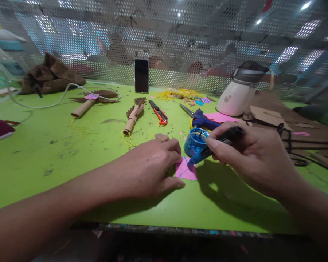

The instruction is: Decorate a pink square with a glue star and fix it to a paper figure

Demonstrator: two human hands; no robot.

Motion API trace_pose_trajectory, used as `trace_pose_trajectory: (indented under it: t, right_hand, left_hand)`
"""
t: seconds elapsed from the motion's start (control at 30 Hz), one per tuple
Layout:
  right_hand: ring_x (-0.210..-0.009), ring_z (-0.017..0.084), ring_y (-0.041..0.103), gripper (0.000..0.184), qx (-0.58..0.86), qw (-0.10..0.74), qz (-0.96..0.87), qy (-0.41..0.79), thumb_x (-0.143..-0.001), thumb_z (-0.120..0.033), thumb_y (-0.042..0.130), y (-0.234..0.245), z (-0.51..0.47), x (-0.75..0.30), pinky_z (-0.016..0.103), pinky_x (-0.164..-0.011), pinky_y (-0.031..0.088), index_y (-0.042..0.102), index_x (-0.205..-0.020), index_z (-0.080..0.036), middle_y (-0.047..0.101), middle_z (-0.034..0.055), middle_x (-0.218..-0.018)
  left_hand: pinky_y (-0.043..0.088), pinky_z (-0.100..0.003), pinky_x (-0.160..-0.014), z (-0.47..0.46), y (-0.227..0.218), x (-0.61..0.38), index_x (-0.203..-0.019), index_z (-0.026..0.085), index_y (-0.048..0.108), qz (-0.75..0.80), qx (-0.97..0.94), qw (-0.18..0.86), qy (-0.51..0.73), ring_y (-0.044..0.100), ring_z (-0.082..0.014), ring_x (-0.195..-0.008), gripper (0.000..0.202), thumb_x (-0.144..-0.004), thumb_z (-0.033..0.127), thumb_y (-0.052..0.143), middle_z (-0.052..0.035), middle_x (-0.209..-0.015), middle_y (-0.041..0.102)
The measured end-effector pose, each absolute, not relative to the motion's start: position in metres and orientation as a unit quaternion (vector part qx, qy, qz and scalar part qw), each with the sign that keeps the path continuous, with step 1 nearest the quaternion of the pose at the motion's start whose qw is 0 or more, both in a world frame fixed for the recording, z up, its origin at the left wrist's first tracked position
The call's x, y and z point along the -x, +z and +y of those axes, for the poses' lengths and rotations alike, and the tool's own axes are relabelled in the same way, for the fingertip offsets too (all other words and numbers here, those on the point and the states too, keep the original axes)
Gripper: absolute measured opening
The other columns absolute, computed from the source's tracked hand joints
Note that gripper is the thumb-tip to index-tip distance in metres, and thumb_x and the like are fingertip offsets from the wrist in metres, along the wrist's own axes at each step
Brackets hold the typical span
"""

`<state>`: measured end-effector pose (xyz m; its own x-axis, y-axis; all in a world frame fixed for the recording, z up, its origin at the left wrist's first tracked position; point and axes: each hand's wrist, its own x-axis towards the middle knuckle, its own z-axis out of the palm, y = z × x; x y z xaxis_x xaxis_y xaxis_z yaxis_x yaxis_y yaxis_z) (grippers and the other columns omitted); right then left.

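A small pink paper piece (186,170) lies on the green table (71,156). My left hand (150,167) rests on the table with its fingers curled down, fingertips pressing the paper's left edge. My right hand (251,156) is closed around a brush with a black handle and blue-smeared tip (207,151), whose point touches the pink paper. A small open pot of blue paint (194,140) stands just behind the paper, beside the brush.
Behind the pot lie a blue glue gun (205,122), scissors (186,110), an orange box cutter (159,112) and two rolled-paper brown-leafed crafts (132,118) (91,100). A phone (141,75) leans on the perforated metal wall. A white jug (239,92) and cardboard sit right.
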<state>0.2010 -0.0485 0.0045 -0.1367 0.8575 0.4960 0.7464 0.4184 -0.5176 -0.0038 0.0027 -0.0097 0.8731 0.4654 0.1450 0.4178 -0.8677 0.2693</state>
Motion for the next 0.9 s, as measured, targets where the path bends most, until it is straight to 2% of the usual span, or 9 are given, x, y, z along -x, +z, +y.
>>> trace_pose_trajectory:
  t: [0.3, 0.53, 0.9]
  right_hand:
    - [-0.045, 0.009, 0.043, 0.017, 0.544, 0.361, -0.752, 0.09, -0.08, -0.02, 0.056, 0.0085, -0.0516, -0.2031, 0.021, -0.041, 0.031, 0.057, -0.063, -0.017, 0.052, -0.002, -0.052]
    - [-0.043, 0.008, 0.044, 0.017, 0.544, 0.384, -0.741, 0.088, -0.081, -0.022, 0.057, 0.006, -0.0488, -0.2021, 0.021, -0.042, 0.032, 0.058, -0.065, -0.017, 0.051, -0.0031, -0.051]
    - [-0.044, 0.009, 0.042, 0.012, 0.545, 0.36, -0.749, 0.109, -0.079, -0.019, 0.057, 0.0084, -0.0508, -0.2063, 0.022, -0.041, 0.03, 0.059, -0.067, -0.016, 0.049, -0.0034, -0.05]
  left_hand:
    - [0.043, -0.033, -0.079, 0.0036, -0.0071, 0.0028, -0.092, 0.019, 0.066, 0.234, -0.96, 0.122, 0.089, 0.053, -0.0209, -0.09, 0.024, -0.081, 0.041, 0.06, -0.0068, -0.096, 0.058]
    - [0.043, -0.032, -0.08, 0.0025, -0.0071, 0.0025, -0.091, 0.019, 0.065, 0.233, -0.961, 0.117, 0.089, 0.053, -0.0211, -0.091, 0.023, -0.081, 0.04, 0.06, -0.0069, -0.095, 0.058]
    - [0.042, -0.032, -0.08, 0.0024, -0.0059, 0.0018, -0.091, 0.019, 0.065, 0.239, -0.962, 0.114, 0.074, 0.053, -0.0209, -0.091, 0.025, -0.082, 0.041, 0.058, -0.0068, -0.097, 0.057]
